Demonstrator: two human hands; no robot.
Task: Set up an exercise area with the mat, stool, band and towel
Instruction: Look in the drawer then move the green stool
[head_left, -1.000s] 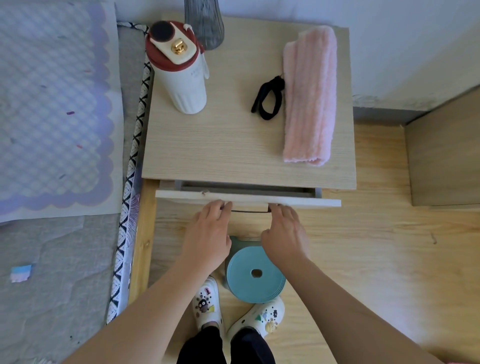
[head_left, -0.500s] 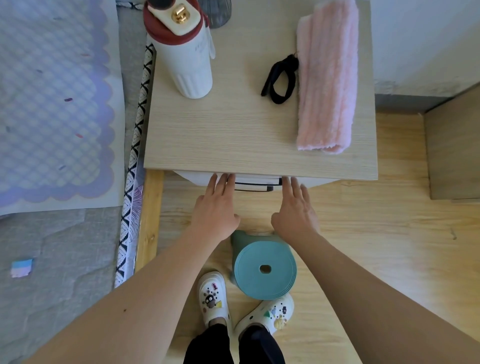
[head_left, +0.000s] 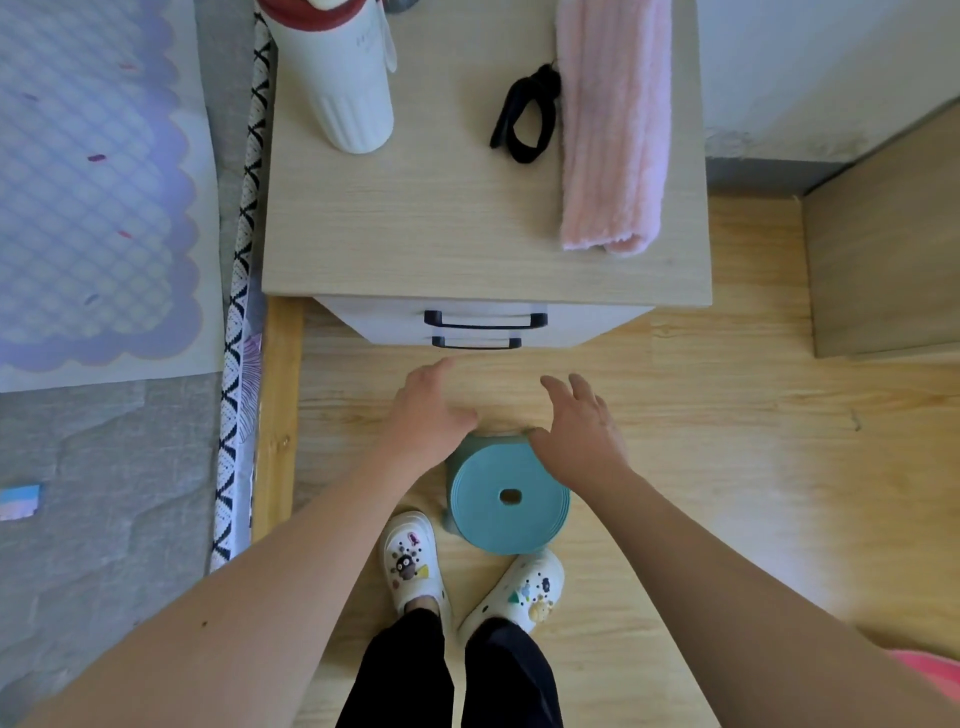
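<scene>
Down by our feet, both hands hover just above the floor, and neither one has anything in it: our left hand (head_left: 426, 415) is loose and a little blurred, fingers relaxed and pointing towards the drawers, while our right hand (head_left: 579, 431) spreads its fingers wide with the palm facing down. Right beneath them sits the round teal plastic stool (head_left: 511, 499), upright on the pale wooden floor (head_left: 727, 467), its far rim tucked under both wrists and its near rim just ahead of our white charm-studded clogs (head_left: 415, 561). Ahead of the hands, we see the light wood-grain bedside cabinet (head_left: 415, 234), drawers pushed in, two black handles (head_left: 485, 319) showing. Up on its top, the folded fluffy pink towel (head_left: 610, 130) lies along the right side, the black looped band (head_left: 524, 117) right against its left edge, and a white ribbed bottle with a red lid (head_left: 345, 78) stands well apart at the back left. Off to the left, the lilac-and-white scalloped quilted mat (head_left: 88, 182) lies flat on a grey bed (head_left: 104, 493).
</scene>
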